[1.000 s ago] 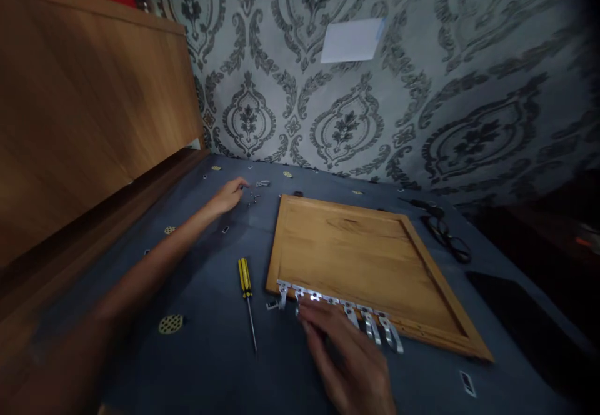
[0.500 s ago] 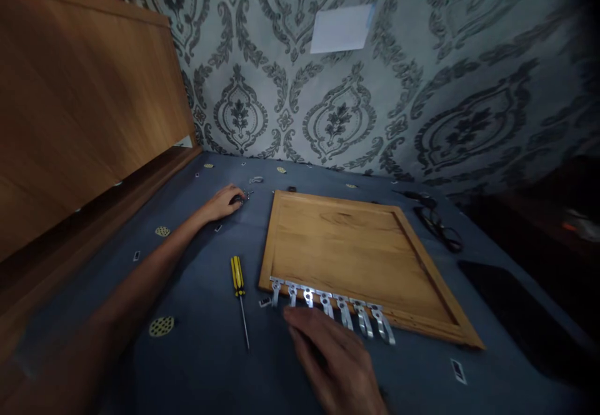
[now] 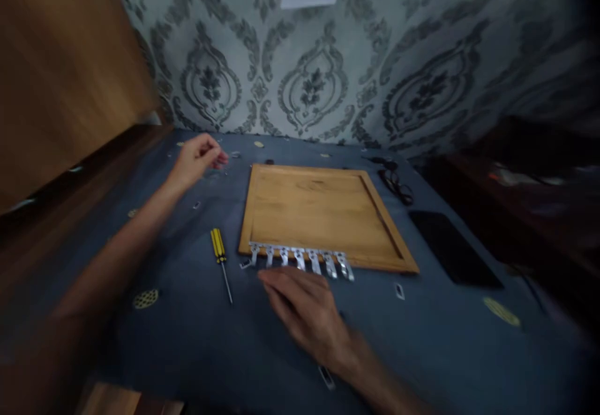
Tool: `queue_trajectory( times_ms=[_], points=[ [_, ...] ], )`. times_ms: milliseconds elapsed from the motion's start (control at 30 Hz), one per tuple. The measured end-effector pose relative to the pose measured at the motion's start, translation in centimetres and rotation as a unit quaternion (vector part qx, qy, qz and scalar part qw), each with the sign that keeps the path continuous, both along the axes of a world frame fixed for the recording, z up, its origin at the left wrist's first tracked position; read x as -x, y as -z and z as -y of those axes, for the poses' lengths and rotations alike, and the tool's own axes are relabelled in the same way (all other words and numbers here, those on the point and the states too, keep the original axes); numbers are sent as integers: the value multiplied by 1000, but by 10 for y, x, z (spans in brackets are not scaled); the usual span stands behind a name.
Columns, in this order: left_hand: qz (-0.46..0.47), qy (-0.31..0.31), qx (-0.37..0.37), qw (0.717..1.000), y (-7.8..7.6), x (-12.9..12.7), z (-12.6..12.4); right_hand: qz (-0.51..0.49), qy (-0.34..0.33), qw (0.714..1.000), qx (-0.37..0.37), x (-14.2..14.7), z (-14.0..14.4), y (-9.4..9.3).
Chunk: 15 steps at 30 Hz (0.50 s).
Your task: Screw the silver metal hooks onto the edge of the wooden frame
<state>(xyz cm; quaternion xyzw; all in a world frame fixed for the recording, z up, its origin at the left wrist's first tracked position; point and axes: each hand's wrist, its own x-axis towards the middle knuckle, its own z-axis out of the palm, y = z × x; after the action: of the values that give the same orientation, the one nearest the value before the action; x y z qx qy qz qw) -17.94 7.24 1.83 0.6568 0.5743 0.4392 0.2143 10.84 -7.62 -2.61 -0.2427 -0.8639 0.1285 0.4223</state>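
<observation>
Your left hand [image 3: 199, 159] is raised just above the blue cloth [image 3: 187, 334] at the far left, arm stretched out, fingers curled together and tips pinched; whatever they pinch is too small and blurred to make out. Half a second ago that hand lay flat on the cloth over the little metal parts; now it has lifted and closed. Next comes the screwdriver [image 3: 220, 259], yellow-and-black grip with a thin steel shaft, lying on the cloth just left of the wooden board [image 3: 319, 209]. The board is a pale, flat square with a raised rim. Along its near edge sits the hook strip [image 3: 300, 257], a bright metal bar with a row of curved hooks overhanging the cloth. Your right hand [image 3: 304, 309] lies palm down just in front of that strip, fingers spread and loose, gripping nothing; it has slid slightly back from the hooks. Farther right, a pair of glasses [image 3: 396, 184] and a dark phone [image 3: 452, 249] rest on the cloth
</observation>
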Motion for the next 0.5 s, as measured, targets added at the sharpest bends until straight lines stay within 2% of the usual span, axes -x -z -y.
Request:
queue_trajectory(
  times_ms=[100, 233, 300, 367, 433, 500],
  points=[
    [60, 71, 24, 995, -21, -39, 24, 42, -34, 998, -41, -6, 5, -10],
    [67, 165, 61, 982, -31, -87, 54, 46, 3, 998, -53, -33, 11, -13],
    [59, 211, 80, 972, -31, -106, 64, 46, 62, 997, -32, -53, 13, -6],
    [46, 244, 107, 963, -30, -122, 69, 23, 153, 988, 24, -72, 14, 3],
    [37, 271, 136, 952, -28, -136, 71, 6, 249, 964, 93, -88, 13, 12],
    [40, 298, 152, 942, -25, -150, 72, -3, 294, 942, 163, -97, 10, 19]
  ],
)
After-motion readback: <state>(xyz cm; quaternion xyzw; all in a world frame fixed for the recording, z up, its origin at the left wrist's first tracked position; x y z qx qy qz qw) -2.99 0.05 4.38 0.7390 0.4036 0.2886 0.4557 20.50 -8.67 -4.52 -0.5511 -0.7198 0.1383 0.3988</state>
